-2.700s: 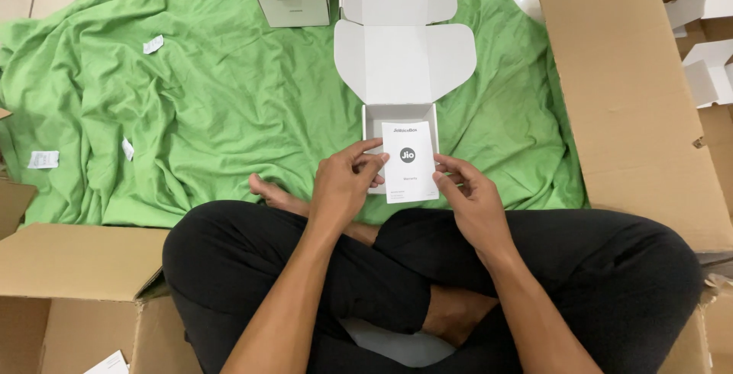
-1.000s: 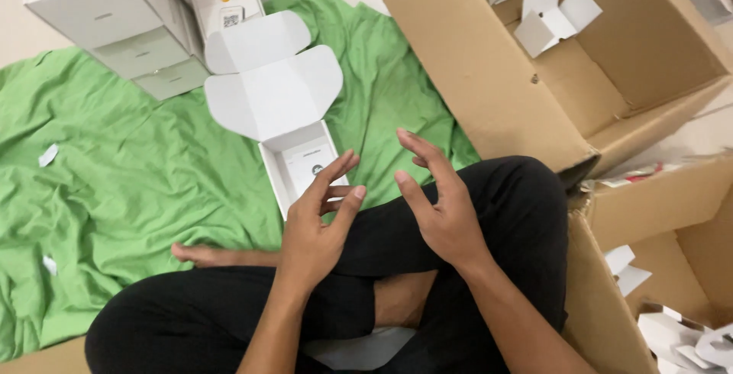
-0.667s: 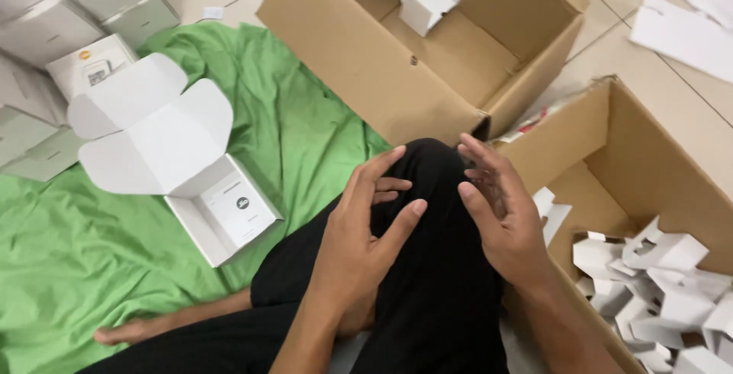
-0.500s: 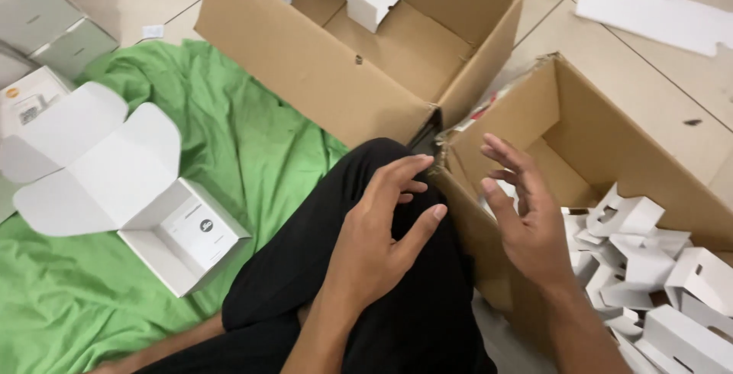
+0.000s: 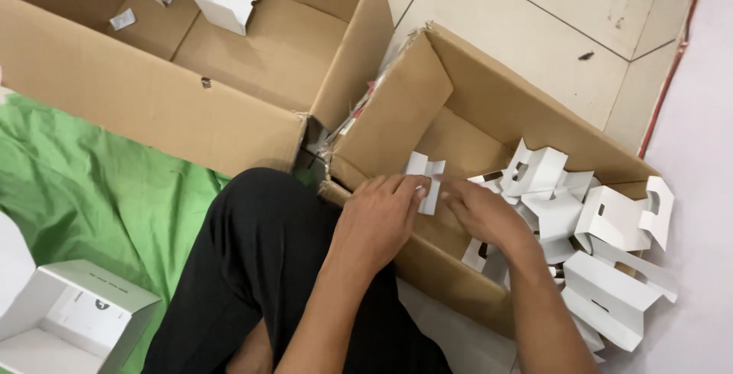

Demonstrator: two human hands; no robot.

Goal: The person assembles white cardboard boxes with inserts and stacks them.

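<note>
Two hands meet over a cardboard box (image 5: pixel 489 114) of white inserts.
Beside the box lies a green cloth (image 5: pixel 92 191); inside it, white folded inserts (image 5: pixel 603 221) pile up. Left hand (image 5: pixel 378 217) and right hand (image 5: pixel 481 210) both pinch one small white card insert (image 5: pixel 424 179) at the box's near wall.

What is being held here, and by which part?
A small white folded cardboard insert, pinched between both hands over the cardboard box: left hand at its left edge, right hand fingertips at its right edge.
</note>
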